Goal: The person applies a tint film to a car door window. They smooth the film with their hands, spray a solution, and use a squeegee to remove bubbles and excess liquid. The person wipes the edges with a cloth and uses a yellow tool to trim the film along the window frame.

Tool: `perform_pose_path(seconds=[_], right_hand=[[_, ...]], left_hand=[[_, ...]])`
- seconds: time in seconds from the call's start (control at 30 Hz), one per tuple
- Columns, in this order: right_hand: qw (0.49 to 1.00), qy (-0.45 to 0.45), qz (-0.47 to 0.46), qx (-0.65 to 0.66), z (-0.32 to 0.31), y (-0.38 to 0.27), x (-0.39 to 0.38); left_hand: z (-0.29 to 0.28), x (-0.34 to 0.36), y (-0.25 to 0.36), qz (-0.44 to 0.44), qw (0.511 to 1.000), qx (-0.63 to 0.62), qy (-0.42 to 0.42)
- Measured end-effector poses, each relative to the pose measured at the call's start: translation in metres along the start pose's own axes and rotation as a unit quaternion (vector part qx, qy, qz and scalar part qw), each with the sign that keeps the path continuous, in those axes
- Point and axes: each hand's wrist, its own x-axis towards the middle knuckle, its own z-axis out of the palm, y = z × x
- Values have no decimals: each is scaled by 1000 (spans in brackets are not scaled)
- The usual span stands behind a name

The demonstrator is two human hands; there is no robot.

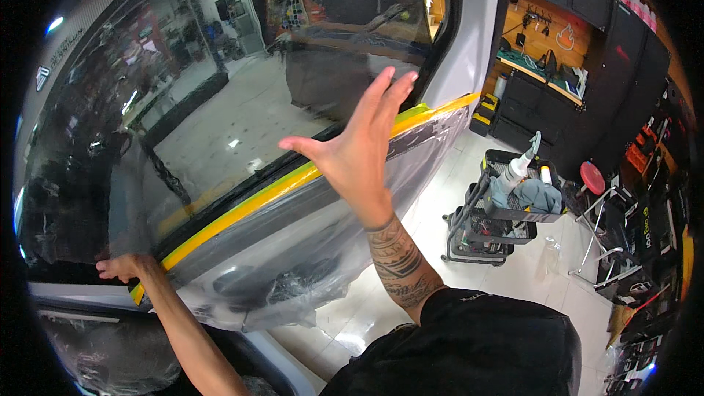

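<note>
Along the lower edge of a car window (227, 95), the left hand (129, 268) is toward the bottom left corner and the right hand (359, 152) nearer the bottom right.

The glass is dark and glossy, streaked with cloudy smears and crossed by pale reflections. The right hand's fingers are raised, the thumb spread well away from them, with nothing visible in the grasp; I cannot tell whether it touches the glass. The left fingers point left; whether they hold anything I cannot tell. Yellow tape (242, 214) follows the window's lower edge, with a wrinkled clear plastic sheet (286, 279) hanging below it.
</note>
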Motion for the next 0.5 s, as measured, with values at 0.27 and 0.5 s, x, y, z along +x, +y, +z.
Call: perform_pose_path(seconds=[0.27,0.5], right_hand=[[999,-13,19,-34,9,-4,0],[997,-25,47,-53,9,-11,-4]], left_hand=[[-1,-37,5,11,999,-31,26],[-4,-14,-2,42,999,-10,27]])
